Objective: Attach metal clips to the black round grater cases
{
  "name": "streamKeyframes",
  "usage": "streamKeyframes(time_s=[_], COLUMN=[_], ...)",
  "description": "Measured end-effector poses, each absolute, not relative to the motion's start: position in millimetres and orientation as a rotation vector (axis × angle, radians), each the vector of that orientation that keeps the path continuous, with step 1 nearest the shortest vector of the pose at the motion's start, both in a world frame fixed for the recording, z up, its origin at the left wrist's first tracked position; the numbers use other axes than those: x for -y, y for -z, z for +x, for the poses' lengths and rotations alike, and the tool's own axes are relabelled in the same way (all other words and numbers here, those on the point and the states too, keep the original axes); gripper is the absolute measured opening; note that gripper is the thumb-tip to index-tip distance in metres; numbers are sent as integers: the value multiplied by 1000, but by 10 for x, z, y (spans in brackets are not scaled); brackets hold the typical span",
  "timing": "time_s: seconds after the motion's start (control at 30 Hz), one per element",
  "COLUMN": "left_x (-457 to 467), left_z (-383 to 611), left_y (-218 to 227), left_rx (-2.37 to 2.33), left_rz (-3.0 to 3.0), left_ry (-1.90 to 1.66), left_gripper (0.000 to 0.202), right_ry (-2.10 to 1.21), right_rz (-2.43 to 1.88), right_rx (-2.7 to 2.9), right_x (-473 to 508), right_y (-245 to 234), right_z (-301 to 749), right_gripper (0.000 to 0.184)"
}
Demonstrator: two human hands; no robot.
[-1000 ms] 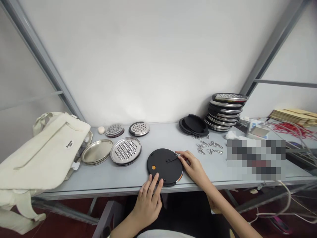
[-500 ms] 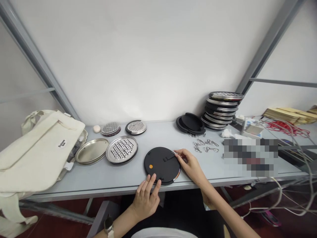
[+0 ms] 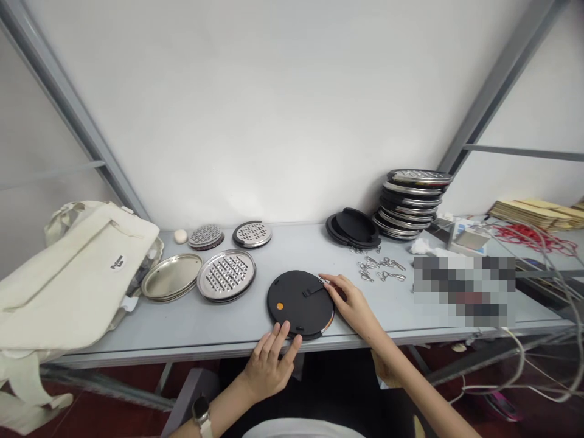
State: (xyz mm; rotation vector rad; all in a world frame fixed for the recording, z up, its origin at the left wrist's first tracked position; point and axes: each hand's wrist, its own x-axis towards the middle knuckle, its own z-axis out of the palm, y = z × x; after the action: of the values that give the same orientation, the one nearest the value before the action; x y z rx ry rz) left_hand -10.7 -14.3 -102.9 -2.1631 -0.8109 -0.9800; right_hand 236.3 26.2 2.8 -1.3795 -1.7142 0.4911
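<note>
A round black disc (image 3: 298,304) with an orange dot and a slotted strip lies on the table near its front edge. My left hand (image 3: 271,362) rests its outstretched fingertips on the disc's near rim, fingers apart. At the far right rim, my right hand (image 3: 344,298) pinches a small metal wire clip (image 3: 322,280) by the end of the strip. How far the clip is seated cannot be seen. More loose wire clips (image 3: 381,267) lie to the right of that hand. Left of the disc are stacked round metal graters (image 3: 227,274) and plain metal discs (image 3: 172,277).
At the back right rises a tall stack of round graters (image 3: 410,204), beside black round holders (image 3: 353,228). Smaller graters (image 3: 252,233) sit along the wall. A cream bag (image 3: 82,274) covers the left end. Cables (image 3: 559,292) and a blurred patch (image 3: 465,292) are at right.
The whole view has shifted slightly. Both hands stay at the black disc, the right still pinching the wire clip at its rim.
</note>
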Motion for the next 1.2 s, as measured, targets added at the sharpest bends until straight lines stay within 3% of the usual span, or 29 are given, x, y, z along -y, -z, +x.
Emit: streamKeyframes(time_s=[1.2], left_x=[129], left_z=[-109], left_y=[992], left_rx=[748], left_rz=[-2174], left_ry=[1022], left_gripper=[61], right_ry=[-560], right_rz=[-1431], right_rx=[1681], right_x=[-274], right_y=[20], right_z=[2381], right_gripper=[34])
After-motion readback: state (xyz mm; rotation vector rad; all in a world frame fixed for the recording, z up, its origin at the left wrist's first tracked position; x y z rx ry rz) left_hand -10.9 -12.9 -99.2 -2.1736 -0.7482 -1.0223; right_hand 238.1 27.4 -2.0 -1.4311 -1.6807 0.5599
